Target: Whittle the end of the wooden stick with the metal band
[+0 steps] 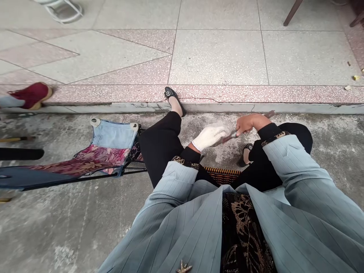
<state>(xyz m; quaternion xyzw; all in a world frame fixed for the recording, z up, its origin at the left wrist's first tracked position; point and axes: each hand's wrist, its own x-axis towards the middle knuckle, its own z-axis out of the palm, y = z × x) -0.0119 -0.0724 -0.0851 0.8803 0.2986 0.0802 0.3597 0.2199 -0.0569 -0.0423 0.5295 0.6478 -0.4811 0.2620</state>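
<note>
My right hand [250, 123], bare, is closed around a slim hand tool with a brownish handle end [269, 113] sticking out behind it. Ahead of my fist, a grey metal collar and a narrow, reddish-brown part of the tool [227, 137] point towards my other hand; its exact kind is not clear. My left hand [209, 137] wears a white knitted glove. Its fingers are bent and pressed together beside the tool's far end, slightly blurred. What they hold, if anything, is hidden. Both hands are in front of my knees, over the concrete.
Under me shows a woven wicker seat [223, 174]. A folding chair with floral and denim fabric [99, 157] stands at my left. Ahead runs a low step edge [216, 108] up to terrazzo tiles. Another person's red shoe [32, 94] rests at the far left; a furniture leg [292, 13] stands ahead right.
</note>
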